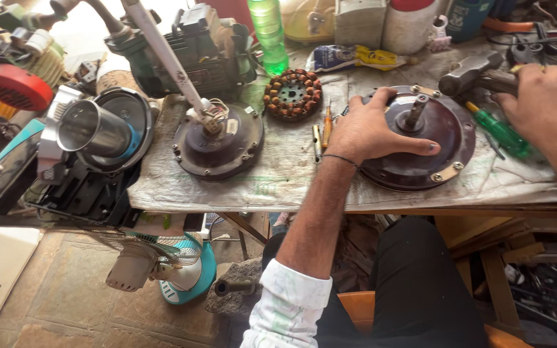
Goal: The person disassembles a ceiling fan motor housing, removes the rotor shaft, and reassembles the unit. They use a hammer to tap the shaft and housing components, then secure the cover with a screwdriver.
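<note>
**benchrat:** While the left hand [370,132] lies spread flat on the dark round motor housing [443,142], fingers splayed beside the shaft [416,111], where's the other one?

**fanfixer:** The right hand [546,109] is curled tight around a hammer [475,72] handle, up above the housing's far right edge. A green-handled screwdriver [501,132] lies just beside it.

**benchrat:** And the housing itself?

**fanfixer:** It sits on the workbench [259,187], near the front right. A copper-wound stator [293,95] lies farther back, and another housing [217,145] to the left.
</note>
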